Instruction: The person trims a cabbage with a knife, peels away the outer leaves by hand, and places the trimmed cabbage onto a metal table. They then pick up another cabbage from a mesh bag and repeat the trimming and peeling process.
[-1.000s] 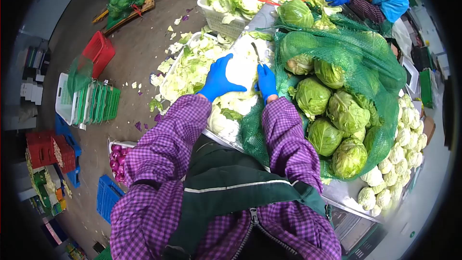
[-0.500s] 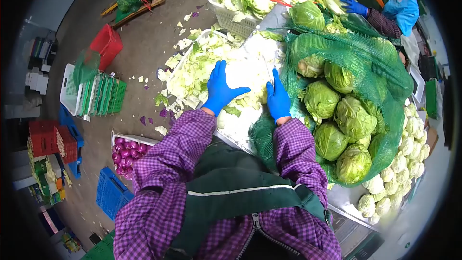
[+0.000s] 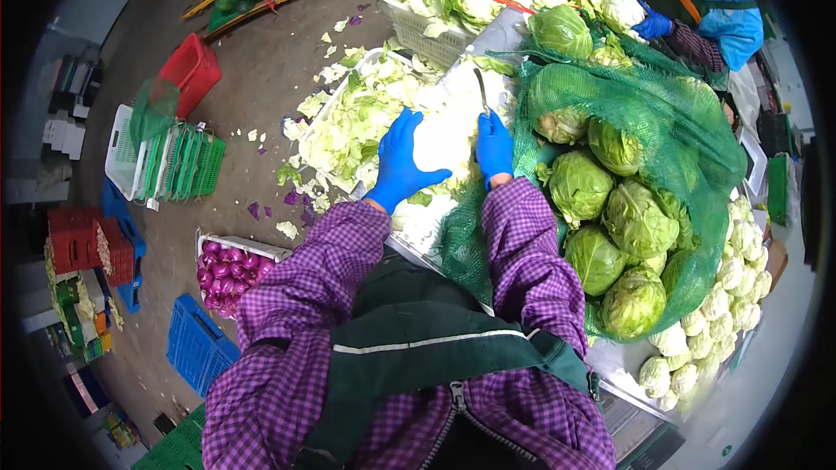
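Observation:
My left hand [image 3: 399, 162], in a blue glove, has its thumb spread wide from its fingers. It lies at the edge of a glaring white patch where the surface detail is washed out. My right hand [image 3: 495, 146], also gloved in blue, is closed around the handle of a knife [image 3: 482, 91], whose blade points away from me. Left of my left hand, a white crate [image 3: 306, 144] is heaped with loose cabbage leaves [image 3: 359, 117]. Close to the right of my right hand, a green mesh sack [image 3: 697, 144] holds several green cabbages [image 3: 581, 187].
Peeled pale cabbages [image 3: 705, 322] are piled at the right. Another crate [image 3: 427, 39] of leaves stands ahead, near a co-worker's gloved hand [image 3: 651, 21] at a trimmed cabbage [image 3: 623, 10]. On the floor at left are red onions [image 3: 233, 274] and a blue crate [image 3: 198, 344].
My right hand has moved slightly away from me and left, and the knife now shows clearly. My left hand has hardly moved. The co-worker's hands now show a trimmed cabbage between them.

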Motion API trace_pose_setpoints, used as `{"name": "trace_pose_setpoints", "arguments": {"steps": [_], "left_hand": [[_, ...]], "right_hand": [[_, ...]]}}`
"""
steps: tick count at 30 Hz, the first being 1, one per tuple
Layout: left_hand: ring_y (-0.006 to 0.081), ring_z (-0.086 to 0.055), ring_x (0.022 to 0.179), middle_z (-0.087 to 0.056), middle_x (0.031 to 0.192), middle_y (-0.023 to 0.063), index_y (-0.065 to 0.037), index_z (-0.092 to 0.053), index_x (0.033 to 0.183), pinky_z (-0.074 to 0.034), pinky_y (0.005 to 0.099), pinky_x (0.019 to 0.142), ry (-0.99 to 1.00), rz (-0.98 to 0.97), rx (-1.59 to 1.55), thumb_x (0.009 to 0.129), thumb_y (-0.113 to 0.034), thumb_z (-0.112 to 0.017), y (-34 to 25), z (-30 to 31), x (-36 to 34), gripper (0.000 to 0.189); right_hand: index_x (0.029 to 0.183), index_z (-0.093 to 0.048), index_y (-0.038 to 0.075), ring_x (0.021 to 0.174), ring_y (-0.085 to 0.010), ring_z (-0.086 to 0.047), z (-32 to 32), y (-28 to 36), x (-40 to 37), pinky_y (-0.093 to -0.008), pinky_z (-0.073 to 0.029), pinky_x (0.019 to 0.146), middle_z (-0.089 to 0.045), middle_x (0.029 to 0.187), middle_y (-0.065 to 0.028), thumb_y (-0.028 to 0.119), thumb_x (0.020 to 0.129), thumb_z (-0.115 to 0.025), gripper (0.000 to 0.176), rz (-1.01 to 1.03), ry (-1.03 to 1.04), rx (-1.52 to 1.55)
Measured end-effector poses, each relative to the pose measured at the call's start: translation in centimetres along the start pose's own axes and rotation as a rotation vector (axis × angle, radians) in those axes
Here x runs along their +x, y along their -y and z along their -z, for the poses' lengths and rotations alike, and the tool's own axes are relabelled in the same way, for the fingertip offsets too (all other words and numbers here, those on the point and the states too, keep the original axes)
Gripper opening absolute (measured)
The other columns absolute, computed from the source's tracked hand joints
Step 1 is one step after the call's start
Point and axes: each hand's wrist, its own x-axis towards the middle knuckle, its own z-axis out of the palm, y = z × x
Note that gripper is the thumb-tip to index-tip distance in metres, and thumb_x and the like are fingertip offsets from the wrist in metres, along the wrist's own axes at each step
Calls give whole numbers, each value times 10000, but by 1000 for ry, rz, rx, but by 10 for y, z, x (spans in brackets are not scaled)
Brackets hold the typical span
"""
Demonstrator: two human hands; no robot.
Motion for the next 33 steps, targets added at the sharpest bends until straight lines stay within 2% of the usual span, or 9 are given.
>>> {"name": "trace_pose_setpoints", "arguments": {"steps": [3, 4, 5, 11, 17, 19, 22, 29, 33], "left_hand": [[374, -355, 1285, -367, 1382, 214, -82, -353, 1390, -297, 460, 1057, 53, -67, 11, 542, -434, -844, 9, 19, -18, 1041], [372, -338, 1294, -350, 1393, 208, -114, -336, 1416, -279, 464, 1066, 93, -78, 48, 540, -440, -845, 10, 27, -19, 1064], [372, -338, 1294, -350, 1393, 208, -114, -336, 1416, -279, 464, 1066, 91, -77, 52, 540, -440, -845, 11, 30, -19, 1064], [372, -351, 1270, -349, 1392, 197, -124, -284, 1449, -294, 450, 1059, 192, -53, -10, 553, -408, -837, -6, 26, -15, 1090], [365, -282, 1340, -283, 1455, 211, -36, -251, 1441, -254, 431, 1097, 211, -158, -94, 596, -382, -812, 3, 26, -21, 1071], [365, -266, 1352, -276, 1460, 212, -34, -251, 1440, -244, 431, 1103, 205, -168, -97, 609, -382, -804, 7, 26, -13, 1058], [373, -249, 1359, -273, 1464, 197, -58, -255, 1441, -252, 435, 1101, 240, -186, -117, 545, -271, -838, 0, 24, -12, 1091], [370, -246, 1365, -291, 1461, 197, -49, -292, 1426, -218, 442, 1117, 272, -155, -91, 619, -340, -805, 0, 31, -14, 1000], [383, -230, 1368, -263, 1472, 204, -64, -297, 1429, -212, 458, 1118, 250, -182, -103, 609, -328, -814, -5, 27, -17, 1004]], "right_hand": [[1199, -567, 94, 874, -337, -632, 22, -31, 11, -398, -496, 752, -642, 1033, -191, 315, 931, -484, 357, -269, 85, 127], [1157, -578, 60, 878, -298, -636, 19, -95, 33, -378, -489, 785, -633, 1060, -181, 291, 916, -513, 341, -36, 48, -142], [1203, -564, 71, 939, -293, -623, 50, -29, 13, -364, -479, 830, -606, 1125, -186, 264, 903, -535, 358, -329, 126, -28], [1343, -454, 86, 1098, -312, -566, 42, 35, -29, -370, -445, 911, -581, 1206, -179, 337, 822, -667, 616, 312, 185, 5], [848, -653, -4, 839, -200, -650, 31, 21, 11, -301, -493, 703, -686, 851, -108, 182, 850, -618, 189, -163, 306, 137], [902, -662, -2, 822, -205, -652, 28, 24, 14, -305, -498, 712, -685, 836, -116, 189, 841, -636, 202, -149, 338, 201], [1003, -656, -10, 812, -268, -661, 17, 41, -11, -354, -505, 736, -687, 837, -150, 273, 802, -681, 347, 462, 291, -4], [1015, -665, 34, 850, -315, -652, 20, 9, 34, -383, -502, 773, -671, 935, -188, 340, 773, -690, 391, 4, 250, -121], [1090, -639, 22, 911, -314, -645, 18, 29, 16, -378, -498, 806, -659, 1014, -194, 390, 750, -711, 506, 395, 254, -41]]}}
